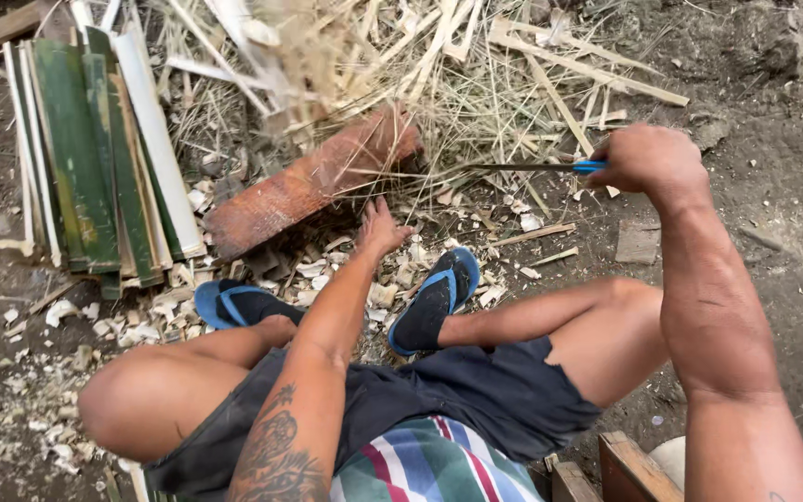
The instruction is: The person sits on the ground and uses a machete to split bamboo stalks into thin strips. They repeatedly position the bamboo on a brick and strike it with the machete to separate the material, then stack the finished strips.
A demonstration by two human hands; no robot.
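My right hand point(648, 158) is closed around the blue handle of a long dark blade point(522, 167) that points left over the ground. Stretched forward between my feet, my left hand point(380, 228) has its fingers down on the ground among wood chips, just below a reddish-brown block of wood point(313, 181); whether it pinches a thin strip there I cannot tell. A thin bamboo strip point(420, 174) runs from the block toward the blade. I sit low with both knees apart, wearing blue sandals point(434, 297).
A stack of green and pale split bamboo slats point(95, 149) lies at the left. Loose bamboo strips and dry shavings point(439, 65) pile up at the top. Pale chips point(67, 316) litter the dirt. A wooden seat edge point(629, 465) shows at bottom right.
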